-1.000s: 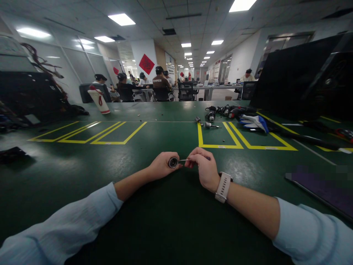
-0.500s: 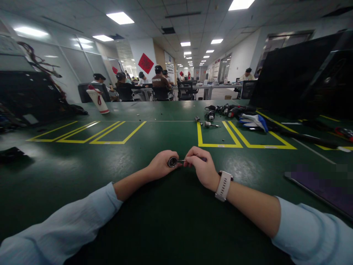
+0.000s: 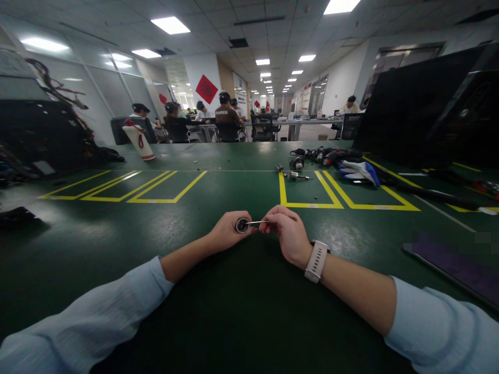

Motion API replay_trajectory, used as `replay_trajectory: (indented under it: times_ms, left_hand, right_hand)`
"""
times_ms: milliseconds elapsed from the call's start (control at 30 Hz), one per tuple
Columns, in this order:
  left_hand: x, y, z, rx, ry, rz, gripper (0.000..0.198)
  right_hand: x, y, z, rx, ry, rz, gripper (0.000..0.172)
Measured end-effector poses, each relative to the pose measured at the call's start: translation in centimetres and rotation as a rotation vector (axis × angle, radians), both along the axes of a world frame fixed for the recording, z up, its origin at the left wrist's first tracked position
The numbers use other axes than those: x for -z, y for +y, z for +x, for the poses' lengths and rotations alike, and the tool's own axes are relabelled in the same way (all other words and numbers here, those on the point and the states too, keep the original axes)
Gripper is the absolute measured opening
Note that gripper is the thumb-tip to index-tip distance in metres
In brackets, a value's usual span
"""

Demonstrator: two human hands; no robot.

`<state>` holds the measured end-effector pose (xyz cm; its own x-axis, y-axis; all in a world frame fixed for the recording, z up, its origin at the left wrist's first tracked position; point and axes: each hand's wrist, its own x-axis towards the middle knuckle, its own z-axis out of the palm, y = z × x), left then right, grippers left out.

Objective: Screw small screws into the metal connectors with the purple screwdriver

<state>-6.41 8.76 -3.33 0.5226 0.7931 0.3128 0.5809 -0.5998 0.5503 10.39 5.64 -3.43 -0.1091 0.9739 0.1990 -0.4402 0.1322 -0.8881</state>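
Note:
My left hand point(image 3: 230, 228) is closed around a round, dark metal cylinder point(image 3: 242, 225), whose hollow end with a bright rim faces me. In a pinch, my right hand point(image 3: 286, 231) holds a slim screwdriver point(image 3: 255, 223) with a thin shiny shaft. The shaft points left, and its tip is at the mouth of the cylinder; how deep it reaches I cannot tell. My fingers hide the screwdriver's handle. Both hands are close together just above the green table point(image 3: 218, 301).
Small metal parts point(image 3: 298, 176) lie near a yellow-taped rectangle point(image 3: 312, 206). Behind them are dark motor-like parts point(image 3: 298, 163) and a blue-and-white glove point(image 3: 360, 172). A white cup point(image 3: 139, 141) stands far left, a purple phone-like slab point(image 3: 452, 265) lies right. Several people sit farther back.
The screwdriver's shaft has swung from beside the cylinder's rim to across its mouth, and its handle has gone out of sight. My right hand has turned slightly.

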Motion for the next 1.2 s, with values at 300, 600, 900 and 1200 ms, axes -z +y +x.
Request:
replay_trajectory:
  times_ms: [300, 600, 900, 1200]
  left_hand:
    - [0.0, -0.2, 0.0, -0.001, 0.051, -0.002, 0.017]
    - [-0.4, -0.3, 0.0, 0.022, 0.189, 0.058, 0.013]
    - [-0.4, -0.4, 0.1, 0.037, 0.209, 0.072, 0.019]
    - [-0.1, -0.2, 0.0, 0.002, 0.183, 0.052, 0.02]
  right_hand:
    - [-0.9, -1.8, 0.4, 0.133, -0.576, 0.532, 0.013]
    - [-1.2, -2.1, 0.1, 0.194, -0.752, 0.597, 0.015]
    - [-2.0, -1.6, 0.3, 0.158, -0.535, 0.324, 0.017]
    - [-1.8, -1.5, 0.3, 0.176, -0.437, 0.334, 0.018]
